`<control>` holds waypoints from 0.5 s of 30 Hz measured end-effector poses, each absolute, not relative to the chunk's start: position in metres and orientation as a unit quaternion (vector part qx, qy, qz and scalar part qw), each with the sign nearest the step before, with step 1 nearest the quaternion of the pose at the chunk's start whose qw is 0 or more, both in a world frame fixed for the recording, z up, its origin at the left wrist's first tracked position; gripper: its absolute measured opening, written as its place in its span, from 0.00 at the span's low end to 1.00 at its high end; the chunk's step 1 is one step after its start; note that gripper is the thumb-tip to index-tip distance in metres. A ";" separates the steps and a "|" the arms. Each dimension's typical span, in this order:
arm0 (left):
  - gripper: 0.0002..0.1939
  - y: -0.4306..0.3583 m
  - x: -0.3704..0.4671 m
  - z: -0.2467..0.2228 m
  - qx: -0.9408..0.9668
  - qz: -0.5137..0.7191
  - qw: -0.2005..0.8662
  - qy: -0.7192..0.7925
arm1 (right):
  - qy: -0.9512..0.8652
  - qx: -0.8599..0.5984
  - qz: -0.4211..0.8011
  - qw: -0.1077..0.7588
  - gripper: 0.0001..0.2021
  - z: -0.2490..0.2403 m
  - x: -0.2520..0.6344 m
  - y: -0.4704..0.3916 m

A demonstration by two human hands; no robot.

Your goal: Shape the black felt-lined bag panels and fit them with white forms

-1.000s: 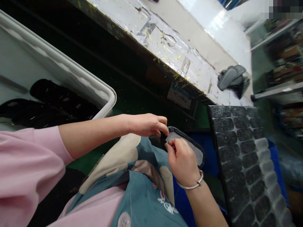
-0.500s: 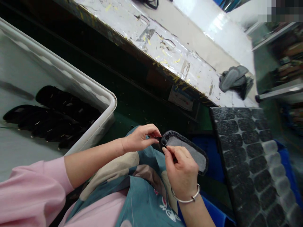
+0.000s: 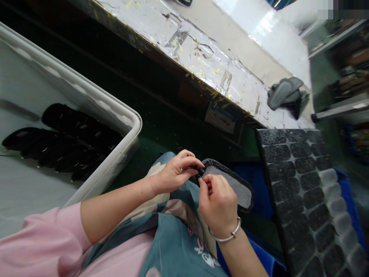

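Observation:
A slipper-like piece with a grey inner face and a dark fuzzy rim lies across my lap, its near end between my hands. My left hand, with a ring on one finger, pinches a small black part at that end. Close beside it, my right hand, a bangle on its wrist, has thumb and forefinger pressed together on the same black part. The exact shape of what the fingertips hold is hidden.
At left, a white bin holds several black pieces. A worktable with yellow scraps crosses ahead, grey pieces at its right end. A black padded panel stands at right, near blue containers.
My left hand has shifted slightly right, its fingers now further over the black part. My right hand has turned a little and moved slightly up and left.

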State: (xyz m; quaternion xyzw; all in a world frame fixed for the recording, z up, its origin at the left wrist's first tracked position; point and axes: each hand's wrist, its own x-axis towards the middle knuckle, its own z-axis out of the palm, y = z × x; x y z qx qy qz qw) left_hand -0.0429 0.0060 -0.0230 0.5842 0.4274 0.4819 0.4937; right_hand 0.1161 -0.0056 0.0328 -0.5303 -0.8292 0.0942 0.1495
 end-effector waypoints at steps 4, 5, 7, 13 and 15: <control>0.14 0.036 -0.063 -0.006 0.810 0.351 0.356 0.308 | -0.867 -0.467 0.023 0.172 0.05 0.026 0.119 -0.008; 0.15 0.045 -0.067 0.001 0.852 0.299 0.326 0.281 | -0.872 -0.456 0.017 0.179 0.05 0.025 0.120 -0.008; 0.12 0.062 -0.069 0.016 0.911 0.209 0.278 0.223 | -0.875 -0.445 0.009 0.190 0.05 0.023 0.121 -0.007; 0.09 0.092 -0.051 0.047 0.952 0.162 0.249 0.078 | -0.863 -0.446 0.017 0.237 0.02 0.016 0.124 -0.009; 0.10 0.094 -0.046 0.049 0.952 0.131 0.265 0.084 | -0.849 -0.457 0.056 0.260 0.03 0.014 0.125 -0.010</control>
